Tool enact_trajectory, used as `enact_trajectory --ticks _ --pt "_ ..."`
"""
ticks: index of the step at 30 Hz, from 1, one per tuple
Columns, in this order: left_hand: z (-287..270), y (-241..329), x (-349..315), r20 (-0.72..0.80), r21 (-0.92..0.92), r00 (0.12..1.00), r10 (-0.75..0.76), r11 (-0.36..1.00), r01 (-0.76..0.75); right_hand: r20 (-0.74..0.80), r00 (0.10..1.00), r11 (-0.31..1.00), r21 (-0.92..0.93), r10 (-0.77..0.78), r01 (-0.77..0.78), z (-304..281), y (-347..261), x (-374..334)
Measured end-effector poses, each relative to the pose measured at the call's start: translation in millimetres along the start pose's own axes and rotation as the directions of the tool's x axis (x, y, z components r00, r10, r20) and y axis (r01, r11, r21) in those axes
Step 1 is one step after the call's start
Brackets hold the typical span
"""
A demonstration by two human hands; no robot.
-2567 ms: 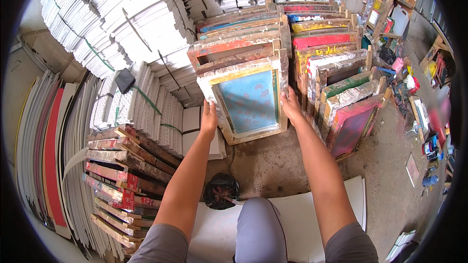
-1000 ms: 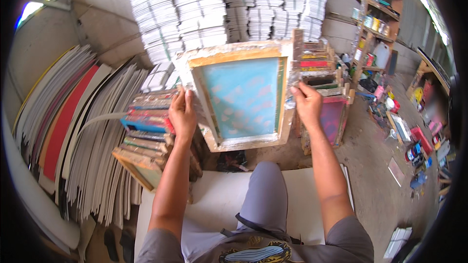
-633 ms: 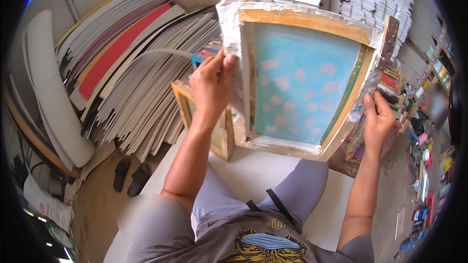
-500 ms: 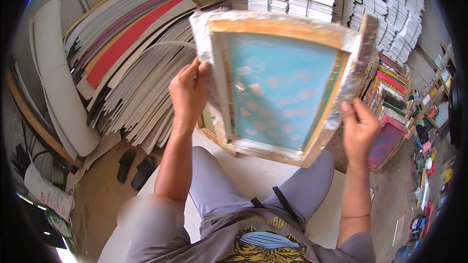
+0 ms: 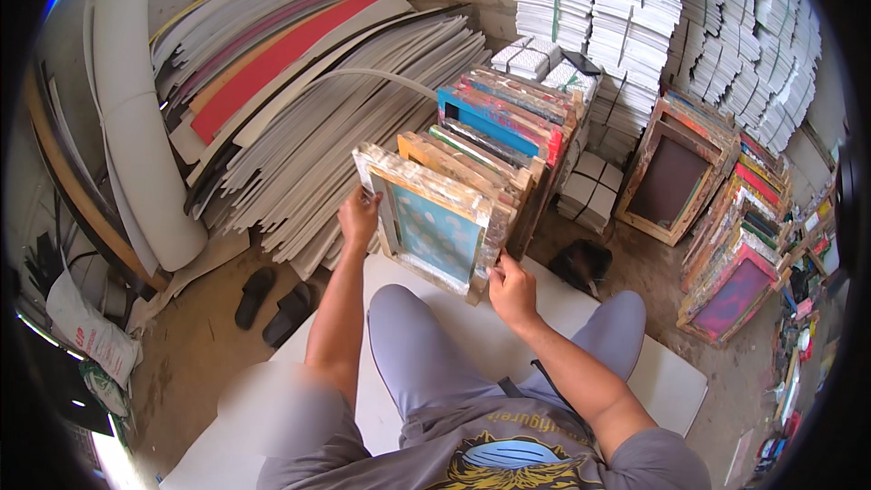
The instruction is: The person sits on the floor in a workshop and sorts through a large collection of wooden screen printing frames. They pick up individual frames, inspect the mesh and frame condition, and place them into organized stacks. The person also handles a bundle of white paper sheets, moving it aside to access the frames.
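I hold a wooden printing screen frame [image 5: 431, 227] with a pale blue mesh, upright, at the front of a row of similar frames [image 5: 508, 132]. My left hand [image 5: 358, 218] grips its left edge. My right hand [image 5: 511, 290] grips its lower right corner. The frame's bottom edge rests at the edge of the white board [image 5: 472, 336] that I sit on, just beyond my knees.
Large white, grey and red sheets [image 5: 290, 100] lean against the wall on the left. Tall stacks of bundled paper [image 5: 671, 27] stand at the back. More screen frames [image 5: 726, 218] lean on the right. Black sandals [image 5: 272, 304] lie on the dirt floor.
I lifted the blue-mesh frame from the stack on the right, swung it left across my body, and lowered it against the front of the left row of frames.
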State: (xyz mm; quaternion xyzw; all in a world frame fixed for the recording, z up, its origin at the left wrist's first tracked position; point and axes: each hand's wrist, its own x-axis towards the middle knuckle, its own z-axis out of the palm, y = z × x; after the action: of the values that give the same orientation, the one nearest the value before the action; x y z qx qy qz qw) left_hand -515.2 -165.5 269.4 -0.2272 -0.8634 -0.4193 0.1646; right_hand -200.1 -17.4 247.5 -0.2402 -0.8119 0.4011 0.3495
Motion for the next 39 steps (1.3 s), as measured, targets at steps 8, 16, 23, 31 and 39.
enact_trajectory --ticks 8,16,23,31,39 --pt "70.6 -29.8 6.7 0.161 -0.040 0.986 -0.033 0.998 0.040 0.123 0.977 0.984 -0.022 0.176 -0.175 26.2 29.9 -6.4" --pt "90.0 -6.7 -8.1 0.097 -0.238 0.994 0.052 0.971 -0.028 0.178 0.953 0.968 -0.004 0.246 -0.249 14.5 40.2 -12.1" --pt "38.0 188.4 -110.1 -0.121 -0.110 0.903 0.411 0.899 -0.424 0.048 0.998 0.991 0.125 0.032 -0.037 -30.6 31.4 27.1" --pt "93.0 289.0 -99.4 0.273 0.111 0.715 0.643 0.717 -0.688 -0.074 0.989 0.990 0.062 0.130 -0.126 -120.5 82.4 76.8" --pt "75.7 286.2 -88.9 0.414 0.138 0.728 0.546 0.753 -0.643 -0.025 0.957 0.893 -0.353 0.288 -0.278 -197.4 194.5 68.7"
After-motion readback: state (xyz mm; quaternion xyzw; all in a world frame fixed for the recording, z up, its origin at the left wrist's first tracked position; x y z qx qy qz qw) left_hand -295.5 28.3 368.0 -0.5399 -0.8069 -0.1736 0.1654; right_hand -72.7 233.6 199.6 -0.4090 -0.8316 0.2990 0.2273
